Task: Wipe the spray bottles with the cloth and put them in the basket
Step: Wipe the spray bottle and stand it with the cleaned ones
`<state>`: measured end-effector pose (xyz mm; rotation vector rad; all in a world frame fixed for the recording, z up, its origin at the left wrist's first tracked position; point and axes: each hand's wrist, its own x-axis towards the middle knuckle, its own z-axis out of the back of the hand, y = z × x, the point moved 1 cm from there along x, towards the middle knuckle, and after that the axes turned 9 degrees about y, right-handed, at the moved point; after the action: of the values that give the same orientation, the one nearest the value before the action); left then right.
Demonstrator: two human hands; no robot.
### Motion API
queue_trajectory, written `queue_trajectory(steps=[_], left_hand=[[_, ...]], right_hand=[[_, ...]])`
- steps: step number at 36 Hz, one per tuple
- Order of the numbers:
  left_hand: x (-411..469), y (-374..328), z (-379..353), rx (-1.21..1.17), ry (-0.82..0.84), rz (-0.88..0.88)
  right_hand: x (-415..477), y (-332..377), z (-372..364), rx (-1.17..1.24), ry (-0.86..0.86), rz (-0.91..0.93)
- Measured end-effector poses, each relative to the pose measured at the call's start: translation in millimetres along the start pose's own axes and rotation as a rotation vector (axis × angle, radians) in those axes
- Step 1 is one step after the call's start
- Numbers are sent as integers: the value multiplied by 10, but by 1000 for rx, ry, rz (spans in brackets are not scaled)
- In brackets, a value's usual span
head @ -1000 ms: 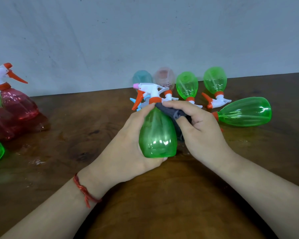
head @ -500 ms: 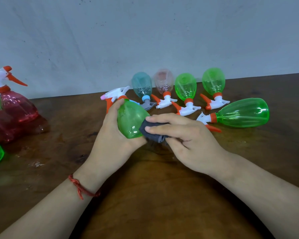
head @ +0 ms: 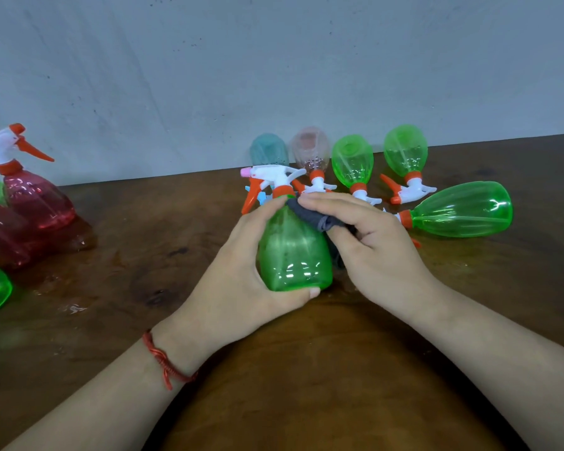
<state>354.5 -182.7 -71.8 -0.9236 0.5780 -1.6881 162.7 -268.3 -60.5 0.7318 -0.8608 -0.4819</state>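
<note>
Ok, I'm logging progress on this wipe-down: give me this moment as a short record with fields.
left hand: grips held green bottle by its body, nozzle up
right hand: presses grey cloth on that bottle's shoulder
lying behind: blue bottle, pink bottle, middle green bottle, far green bottle, rightmost green bottle
left edge: red bottle upright, others partly cut off
basket: not in view

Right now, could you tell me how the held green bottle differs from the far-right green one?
Pose: the held bottle is upright; the far-right bottle lies on its side. Contact: the left hand grips the held bottle; the far-right bottle lies unheld. Both are translucent green.
</note>
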Motion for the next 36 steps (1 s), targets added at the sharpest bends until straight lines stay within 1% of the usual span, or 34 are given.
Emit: queue_trajectory(steps=[4, 7, 9, 12, 15, 19, 22, 26, 30, 36], left_hand=[[-40, -77, 8, -117, 50, -53], [-50, -110, 50, -169, 81, -62], [-42, -113, 71, -82, 90, -71], [-31, -115, 76, 0, 84, -72], [-19, -122, 41, 30, 78, -54], [-16, -129, -9, 45, 54, -81], [-10, -69, 1, 18, -1, -47], [18, -4, 72, 13, -131, 10], [35, 25, 168, 36, -245, 69], [36, 57, 186, 56, -260, 101]], right_hand=[[45, 32, 49, 231, -31, -67], [45, 63, 92, 252, -48, -35], [35, 64, 99, 239, -58, -22], [21, 46, 81, 193, -59, -23], [5, 24, 46, 109, -48, -16], [-11, 18, 28, -5, -15, 26], [-23, 33, 30, -80, 14, 73], [-62, 51, 23, -159, 62, 137], [-90, 99, 13, -240, 148, 196], [-116, 121, 12, -336, 193, 254]])
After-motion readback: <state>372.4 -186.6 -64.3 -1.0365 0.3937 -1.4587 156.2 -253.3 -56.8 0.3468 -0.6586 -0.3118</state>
